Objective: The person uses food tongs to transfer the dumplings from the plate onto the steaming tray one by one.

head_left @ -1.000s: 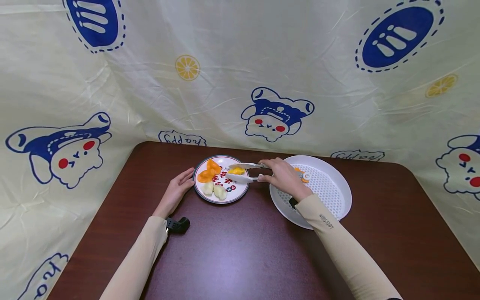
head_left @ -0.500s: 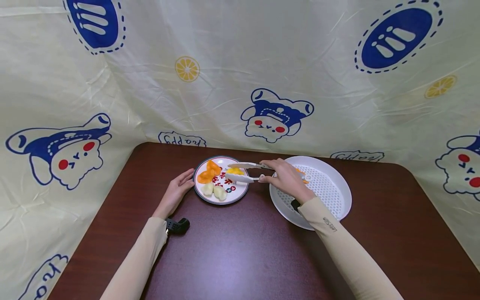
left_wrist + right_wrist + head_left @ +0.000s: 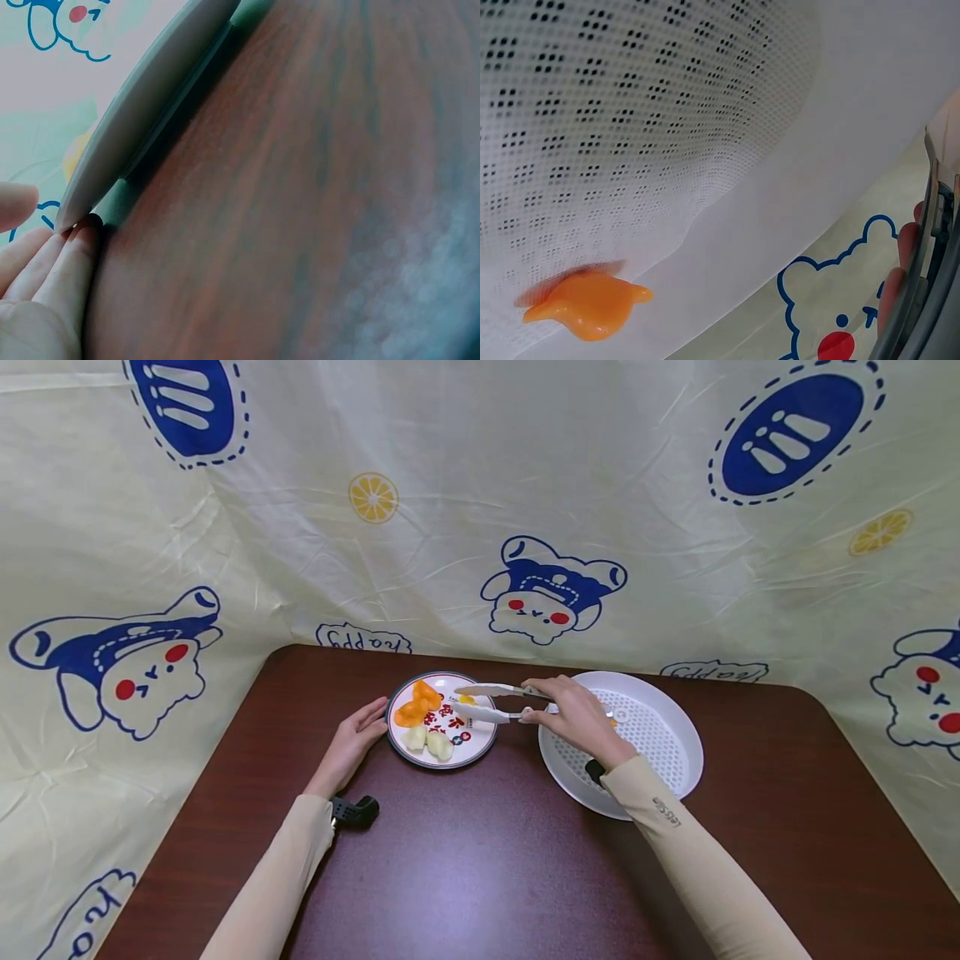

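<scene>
My left hand (image 3: 351, 737) reaches the left edge of a small round plate (image 3: 476, 745) with its fingers extended. The left wrist view has its fingertips (image 3: 87, 229) right at the plate's rim. Orange pieces (image 3: 410, 713) lie on the plate's left side, and pale pieces (image 3: 439, 745) lie at its front. My right hand (image 3: 573, 714) grips white-tipped tongs (image 3: 483, 715) from the right. Their tips stand over the plate's right part, on either side of a yellow piece (image 3: 467, 700), mostly hidden behind the nearer tip.
A white perforated round tray (image 3: 652, 747) sits under the right forearm and wrist. An orange piece (image 3: 589, 307) lies in it, seen in the right wrist view. The brown table (image 3: 450, 868) backs onto a printed curtain (image 3: 435, 585).
The yellow piece shows less between the tong tips than before. My right hand has shifted very slightly to the right. My left hand and the plate have stayed in place.
</scene>
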Action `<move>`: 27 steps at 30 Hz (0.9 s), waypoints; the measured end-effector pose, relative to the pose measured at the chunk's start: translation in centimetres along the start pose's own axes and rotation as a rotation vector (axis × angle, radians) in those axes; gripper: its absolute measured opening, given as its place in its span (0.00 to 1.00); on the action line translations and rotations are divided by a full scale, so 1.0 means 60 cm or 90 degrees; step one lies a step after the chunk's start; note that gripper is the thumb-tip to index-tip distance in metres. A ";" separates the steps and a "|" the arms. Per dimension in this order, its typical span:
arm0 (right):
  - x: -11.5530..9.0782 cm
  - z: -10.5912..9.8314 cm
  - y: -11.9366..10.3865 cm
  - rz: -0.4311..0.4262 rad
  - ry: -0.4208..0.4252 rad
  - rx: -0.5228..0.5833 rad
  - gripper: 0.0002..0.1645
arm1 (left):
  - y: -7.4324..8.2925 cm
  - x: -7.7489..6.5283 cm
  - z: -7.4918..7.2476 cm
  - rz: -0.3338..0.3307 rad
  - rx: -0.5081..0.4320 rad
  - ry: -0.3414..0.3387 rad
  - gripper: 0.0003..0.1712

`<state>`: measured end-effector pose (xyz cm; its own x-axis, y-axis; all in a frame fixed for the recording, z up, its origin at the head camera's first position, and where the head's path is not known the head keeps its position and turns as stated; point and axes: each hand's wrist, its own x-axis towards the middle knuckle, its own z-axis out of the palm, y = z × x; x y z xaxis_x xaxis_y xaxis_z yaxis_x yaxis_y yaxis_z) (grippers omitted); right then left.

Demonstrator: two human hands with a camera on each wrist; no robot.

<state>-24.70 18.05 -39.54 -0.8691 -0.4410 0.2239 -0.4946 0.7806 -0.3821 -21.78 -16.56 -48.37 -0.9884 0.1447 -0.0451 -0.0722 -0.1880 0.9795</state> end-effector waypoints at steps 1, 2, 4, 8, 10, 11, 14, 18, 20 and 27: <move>0.000 0.000 0.000 -0.002 0.003 -0.001 0.28 | -0.001 0.000 0.000 0.000 0.000 -0.001 0.31; 0.000 0.000 -0.001 -0.004 0.006 0.000 0.28 | -0.001 0.001 0.000 -0.002 0.002 -0.001 0.31; -0.001 0.000 -0.002 -0.009 0.013 0.005 0.28 | -0.001 0.001 -0.001 -0.002 0.005 -0.002 0.31; -0.003 -0.005 -0.003 -0.028 0.029 0.019 0.28 | 0.000 0.001 -0.001 -0.006 0.003 -0.001 0.31; -0.004 -0.008 -0.003 -0.037 0.036 0.022 0.28 | 0.001 0.001 0.000 -0.006 -0.001 0.002 0.31; -0.005 -0.009 -0.003 -0.038 0.037 0.023 0.28 | 0.001 0.001 0.000 -0.007 -0.002 0.003 0.31; -0.008 -0.013 -0.004 -0.034 0.050 0.029 0.26 | 0.001 0.001 0.000 -0.009 0.003 0.002 0.31; -0.009 -0.016 -0.005 -0.024 0.057 0.039 0.22 | 0.002 0.001 -0.001 -0.009 0.008 -0.001 0.31; -0.009 -0.015 -0.005 -0.021 0.046 0.034 0.24 | 0.001 0.001 -0.001 -0.007 0.006 -0.002 0.31; -0.012 -0.010 -0.004 0.007 -0.013 -0.005 0.34 | 0.002 0.001 -0.001 -0.004 0.002 -0.005 0.31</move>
<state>-23.94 18.47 -39.06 -0.8747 -0.4410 0.2012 -0.4847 0.7893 -0.3769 -21.83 -16.65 -48.26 -0.9869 0.1539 -0.0492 -0.0776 -0.1844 0.9798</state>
